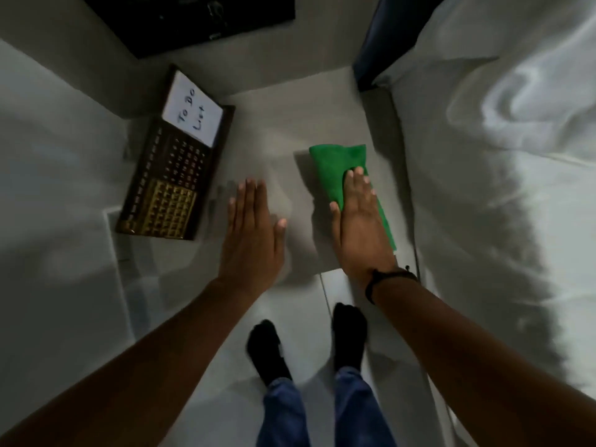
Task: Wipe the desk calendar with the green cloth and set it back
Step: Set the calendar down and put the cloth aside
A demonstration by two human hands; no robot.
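Pale grey tabletop [277, 124], dimly lit, seen from above. Far left on it: dark brown desk calendar [175, 162], lying flat, a white note card [193, 111] lettered "To Do List" at its far end, gold grid at its near end. Right of centre: green cloth [335, 166], folded, pressed under right hand [358, 221], fingers flat, grasping nothing. Left hand [251, 233] open, palm down, near the calendar but apart from it; touching the table or hovering, hard to tell. Black wristband [383, 279] on right wrist. Rumpled white bedding [500, 156] along the right. Black-socked feet [350, 330] on light floor tiles [206, 382] below. Black object [193, 21] at far edge, possibly a monitor.
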